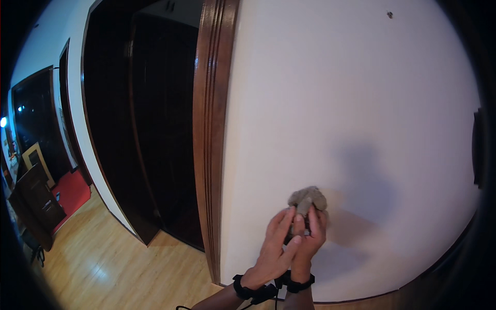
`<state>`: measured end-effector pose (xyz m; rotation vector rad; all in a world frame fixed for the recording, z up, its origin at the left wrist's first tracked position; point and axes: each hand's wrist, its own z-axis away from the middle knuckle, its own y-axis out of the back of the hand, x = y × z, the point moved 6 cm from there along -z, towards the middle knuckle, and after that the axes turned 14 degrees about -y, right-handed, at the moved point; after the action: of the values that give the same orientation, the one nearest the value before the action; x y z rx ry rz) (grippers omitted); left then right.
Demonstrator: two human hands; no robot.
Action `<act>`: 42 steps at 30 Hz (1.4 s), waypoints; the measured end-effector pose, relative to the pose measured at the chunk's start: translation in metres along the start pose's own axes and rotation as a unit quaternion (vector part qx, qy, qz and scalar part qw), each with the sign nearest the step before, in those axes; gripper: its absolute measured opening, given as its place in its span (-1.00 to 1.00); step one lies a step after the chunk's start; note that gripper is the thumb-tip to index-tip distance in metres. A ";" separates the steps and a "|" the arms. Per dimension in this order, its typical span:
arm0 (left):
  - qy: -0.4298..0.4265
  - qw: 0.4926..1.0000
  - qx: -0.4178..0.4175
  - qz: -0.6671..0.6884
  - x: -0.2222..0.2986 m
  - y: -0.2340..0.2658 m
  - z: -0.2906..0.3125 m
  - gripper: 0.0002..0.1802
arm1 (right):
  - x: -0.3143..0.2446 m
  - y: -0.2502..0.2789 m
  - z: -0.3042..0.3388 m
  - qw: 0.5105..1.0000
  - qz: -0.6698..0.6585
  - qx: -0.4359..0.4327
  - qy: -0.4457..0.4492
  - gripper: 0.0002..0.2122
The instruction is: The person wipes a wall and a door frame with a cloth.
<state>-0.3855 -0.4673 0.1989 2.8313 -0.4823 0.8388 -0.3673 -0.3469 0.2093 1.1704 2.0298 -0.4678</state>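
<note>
Both my hands are raised together in front of a white wall (289, 113), at the lower middle of the head view. Between them is a grey-brown, soft-looking lumpy bundle (314, 196), whose exact kind I cannot make out. My right hand (313, 238) wraps its fingers round the lower part of the bundle. From the left, my left hand (274, 249) presses its fingertips against it, the thumb crossing toward the right hand. Fingers hide the bundle's underside, where something dark shows. Black straps with cables circle both wrists.
Left of the wall stands a brown wooden door frame (211, 124) beside dark glossy door panels (165, 119). Pale wood flooring (103, 263) runs to a red mat (73, 194) and a dark brown cabinet-like piece (39, 199). A dark object (477, 149) sticks out at the right edge.
</note>
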 end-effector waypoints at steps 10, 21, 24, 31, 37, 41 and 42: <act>0.037 0.985 0.134 -0.100 -0.020 0.043 0.029 -0.27 | -0.019 -0.064 0.023 0.986 -0.024 -0.091 0.136 -0.74; 0.090 0.974 0.210 -0.009 -0.020 0.026 0.032 -0.29 | -0.038 -0.032 0.019 0.983 -0.027 -0.132 0.127 -0.62; 0.095 0.984 0.149 -0.004 0.012 0.028 0.015 -0.32 | -0.057 -0.018 0.017 0.991 -0.018 -0.077 0.108 -0.62; 0.007 0.999 0.053 0.009 0.063 0.055 -0.024 -0.31 | -0.119 -0.010 0.013 0.994 0.002 -0.005 0.111 -0.62; -0.054 0.997 -0.027 0.040 0.059 0.075 -0.047 -0.25 | -0.124 -0.030 0.011 0.994 0.044 0.051 0.085 -0.64; -0.067 0.990 -0.093 0.088 0.064 0.075 -0.051 -0.25 | -0.123 -0.027 0.015 0.989 0.069 0.116 0.059 -0.66; -0.063 0.986 -0.112 0.102 0.065 0.072 -0.053 -0.24 | -0.122 -0.023 0.014 0.993 0.022 0.115 0.033 -0.66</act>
<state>-0.3854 -0.5393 0.2831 2.6666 -0.8410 0.5949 -0.3426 -0.4393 0.2897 1.3810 2.0412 -0.6619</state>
